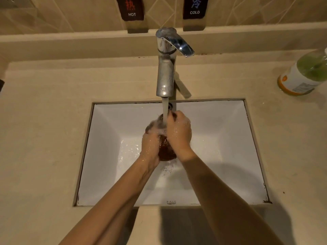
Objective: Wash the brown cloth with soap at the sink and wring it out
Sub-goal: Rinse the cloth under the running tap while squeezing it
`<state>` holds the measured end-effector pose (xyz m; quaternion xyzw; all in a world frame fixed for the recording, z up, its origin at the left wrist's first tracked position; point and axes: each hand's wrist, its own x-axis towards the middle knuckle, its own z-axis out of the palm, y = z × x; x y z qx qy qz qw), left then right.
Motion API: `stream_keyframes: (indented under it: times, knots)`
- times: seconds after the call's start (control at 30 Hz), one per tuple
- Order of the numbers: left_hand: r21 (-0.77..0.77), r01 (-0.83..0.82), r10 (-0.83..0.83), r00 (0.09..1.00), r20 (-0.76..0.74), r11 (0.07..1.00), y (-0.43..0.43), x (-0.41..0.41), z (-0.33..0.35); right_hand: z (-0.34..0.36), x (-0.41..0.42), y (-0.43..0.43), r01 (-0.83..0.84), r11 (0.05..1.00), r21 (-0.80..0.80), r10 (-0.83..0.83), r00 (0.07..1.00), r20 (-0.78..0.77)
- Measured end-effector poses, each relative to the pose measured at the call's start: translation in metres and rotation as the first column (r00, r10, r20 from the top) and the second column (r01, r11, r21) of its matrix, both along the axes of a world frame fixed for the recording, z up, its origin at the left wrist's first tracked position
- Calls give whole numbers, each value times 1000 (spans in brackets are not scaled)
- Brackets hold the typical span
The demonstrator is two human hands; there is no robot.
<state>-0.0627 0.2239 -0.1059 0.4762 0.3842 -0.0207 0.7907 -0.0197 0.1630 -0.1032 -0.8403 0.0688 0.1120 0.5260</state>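
The brown cloth (166, 149) is bunched into a wet lump between both my hands, above the middle of the white sink (230, 138). My left hand (150, 147) grips its left side and my right hand (178, 133) wraps its right and top. Water streams from the chrome faucet (166, 68) onto the cloth's upper end, where white foam shows. Most of the cloth is hidden by my fingers.
A bottle of green liquid soap (304, 73) stands on the beige counter (44, 138) at the far right. HOT and COLD signs hang on the tiled wall behind the faucet. Water pools and splashes in the basin under my hands.
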Motion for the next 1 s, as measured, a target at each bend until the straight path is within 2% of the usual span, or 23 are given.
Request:
stream_keyframes:
  times: [0.03, 0.13, 0.2, 0.27, 0.37, 0.43, 0.5, 0.57, 0.67, 0.77, 0.83, 1.0]
  knots:
    - [60, -11, 11, 1000, 9, 998, -2, -1, 3, -6, 1, -2, 4, 1000, 14, -3, 1000, -19]
    - [115, -39, 43, 999, -30, 993, -5, 0, 7, -13, -2, -8, -13, 998, 65, 19, 995, -93]
    - [179, -13, 20, 999, -38, 984, -2, 2, 8, -17, -4, -18, -82, 994, 70, 90, 990, -110]
    - [172, -23, 30, 999, -41, 985, 5, 6, 8, -19, -15, -28, -163, 981, 103, 174, 979, -107]
    - [172, 6, 10, 996, -88, 985, 7, 8, 4, -12, -41, -27, -218, 953, 211, 212, 976, 51]
    - [154, 56, -47, 997, -63, 986, 0, 4, 1, -5, -43, -16, -170, 973, 154, 159, 984, 77]
    - [96, 6, -5, 1000, -13, 995, -6, 0, 1, -3, -30, -8, -40, 995, 88, 39, 999, 12]
    - [148, -35, 36, 999, -6, 988, -7, 1, 4, -8, -18, -5, 45, 987, 152, -35, 997, -66]
    - [290, -47, 51, 999, -6, 956, -3, 1, 6, -20, -9, -4, 34, 985, 166, -9, 989, -150]
    - [263, -26, 32, 999, -20, 965, 2, 2, 7, -23, -6, -8, -33, 988, 153, 64, 976, -206]
    - [305, -27, 38, 999, -31, 952, 7, 4, 6, -25, -11, -15, -89, 982, 163, 118, 978, -174]
    - [361, -61, 85, 995, -52, 931, 11, 10, 4, -31, -45, -27, -203, 917, 343, 178, 979, 102]
